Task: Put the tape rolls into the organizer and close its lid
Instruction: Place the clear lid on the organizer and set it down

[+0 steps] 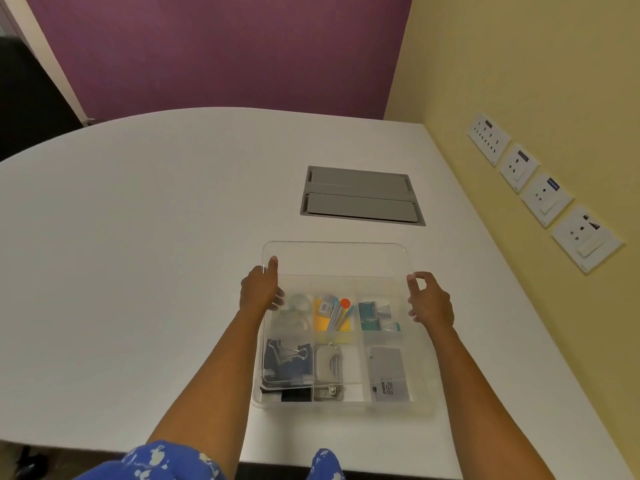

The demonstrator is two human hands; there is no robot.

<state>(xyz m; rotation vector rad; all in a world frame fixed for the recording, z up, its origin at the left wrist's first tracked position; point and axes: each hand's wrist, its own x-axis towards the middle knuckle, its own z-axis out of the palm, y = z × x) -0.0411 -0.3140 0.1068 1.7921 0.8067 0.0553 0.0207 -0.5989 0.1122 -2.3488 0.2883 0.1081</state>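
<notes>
From the head camera, a clear compartmented organizer [343, 358] sits on the white table [156, 254], near the table's near-right part. Both hands hold its transparent lid [334, 261] above it. The left hand [259, 289] grips the lid's left edge, thumb lying up along it. The right hand [431, 301] has its fingers curled at the lid's right edge, though whether they actually pinch it I cannot tell. The lid's far edge reaches past the organizer's far wall, and its near edge seems to hang over the front compartments, so it is not yet seated.

The clear tape rolls [294, 310] already lie in the back-left compartment, beside yellow sticky notes [330, 320] and teal binder clips [372, 317]; blue binder clips [287, 358] fill the front-left one. No roll shows loose on the table. So loading looks done, and what remains is to line up the lid and press it shut.

Room is generous: the table is bare to the left and beyond, with the grey cable hatch [360, 195] well apart from the lid. The yellow wall [519, 98] and its sockets [547, 199] stand off to the right, and the table's near edge lies just below the organizer.
</notes>
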